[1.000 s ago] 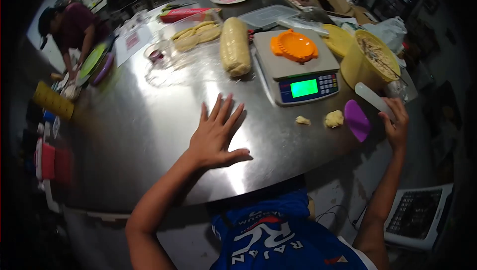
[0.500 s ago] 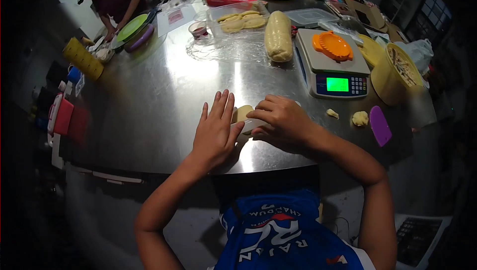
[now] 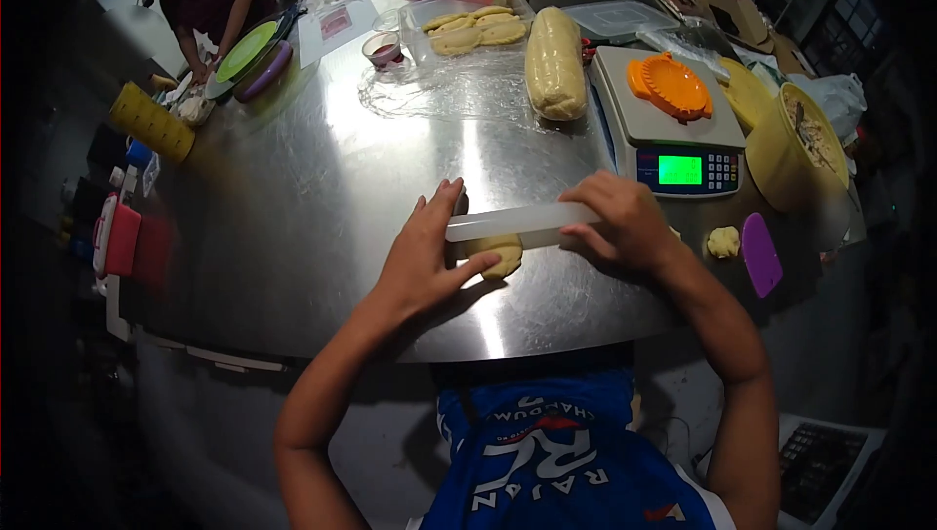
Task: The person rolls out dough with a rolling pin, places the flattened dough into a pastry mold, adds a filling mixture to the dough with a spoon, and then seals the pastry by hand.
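1. Near the front edge of the desk (image 3: 322, 266), the dough piece (image 3: 502, 263) is lying on bare metal, partly under the translucent rod (image 3: 517, 221).
2. Left hand (image 3: 415, 259): spreading, thumb standing apart and touching the dough piece, palm side meeting the rod's left end; can't tell if it is gripping the rod.
3. Right hand (image 3: 625, 223): closing around the rod's right part, thumb below, fingers on top.
4. Off to the right, a small dough lump (image 3: 723, 242) is sitting just beside a purple scraper (image 3: 760, 257); behind, an orange mold (image 3: 673, 86) is resting on the scale (image 3: 625, 125).
5. Handling, judged: dough piece is looking soft, light, easily dented or torn; pinching is risking marks. Better hold: flat fingers beneath its rim, supporting the middle.
6. Rod is looking stiff, light, smooth, maybe slippery if greasy; best hold is near both ends, keeping fingers clear of the dough.
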`<state>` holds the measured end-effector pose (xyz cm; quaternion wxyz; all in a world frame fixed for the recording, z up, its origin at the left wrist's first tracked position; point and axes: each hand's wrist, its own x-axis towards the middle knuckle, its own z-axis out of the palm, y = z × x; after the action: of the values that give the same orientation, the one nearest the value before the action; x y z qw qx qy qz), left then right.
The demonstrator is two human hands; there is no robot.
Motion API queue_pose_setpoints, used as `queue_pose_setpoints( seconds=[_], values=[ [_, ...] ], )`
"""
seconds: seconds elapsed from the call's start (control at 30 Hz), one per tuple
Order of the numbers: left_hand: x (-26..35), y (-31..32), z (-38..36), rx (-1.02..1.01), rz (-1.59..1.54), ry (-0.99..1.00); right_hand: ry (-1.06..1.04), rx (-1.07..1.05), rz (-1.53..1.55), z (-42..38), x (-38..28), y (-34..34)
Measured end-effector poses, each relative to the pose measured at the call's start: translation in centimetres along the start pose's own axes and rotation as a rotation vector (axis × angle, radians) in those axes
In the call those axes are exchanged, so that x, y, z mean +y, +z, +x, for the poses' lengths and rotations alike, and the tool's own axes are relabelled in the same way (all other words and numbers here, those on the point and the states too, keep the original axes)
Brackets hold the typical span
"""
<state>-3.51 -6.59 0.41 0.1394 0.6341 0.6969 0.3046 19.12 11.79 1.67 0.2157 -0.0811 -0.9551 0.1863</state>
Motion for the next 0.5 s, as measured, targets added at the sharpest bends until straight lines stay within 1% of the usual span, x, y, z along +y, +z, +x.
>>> queue_pose_setpoints(
  seconds=[0.03, 0.07, 0.13, 0.2, 0.27, 0.3, 0.37, 0.4, 0.47, 0.5],
  values=[
    [0.4, 0.6, 0.2, 0.027, 0.103, 0.04, -0.012, 0.017, -0.016, 0.1, 0.3, -0.2],
    [1.0, 0.9, 0.4, 0.014, 0.108, 0.04, -0.023, 0.033, -0.032, 0.1, 0.5, -0.4],
    [2.7, 0.9, 0.6, -0.038, -0.024, -0.148, -0.005, 0.048, -0.039, -0.1, 0.1, -0.6],
    [3.0, 1.6, 0.2, -0.017, 0.038, -0.162, 0.007, 0.063, -0.049, -0.3, 0.2, -0.8],
    [2.8, 2.3, -0.4, 0.109, -0.029, -0.063, 0.11, 0.185, -0.074, -0.6, 0.3, -0.7],
    [3.1, 2.2, -0.5, 0.066, 0.067, -0.034, 0.122, 0.191, -0.063, -0.7, 0.5, -0.6],
    [2.5, 2.4, -0.5, 0.008, 0.117, -0.004, 0.215, 0.288, 0.041, -0.6, 0.7, -0.4],
    [2.3, 2.5, -0.4, -0.031, 0.16, 0.028, 0.226, 0.292, 0.05, -0.7, 0.5, -0.3],
    [2.7, 2.8, -0.1, -0.012, 0.112, 0.012, 0.25, 0.206, 0.063, -0.8, 0.1, -0.2],
    [2.8, 2.9, 0.0, -0.008, 0.088, -0.005, 0.255, 0.211, 0.068, -0.8, 0.0, -0.1]
  ],
)
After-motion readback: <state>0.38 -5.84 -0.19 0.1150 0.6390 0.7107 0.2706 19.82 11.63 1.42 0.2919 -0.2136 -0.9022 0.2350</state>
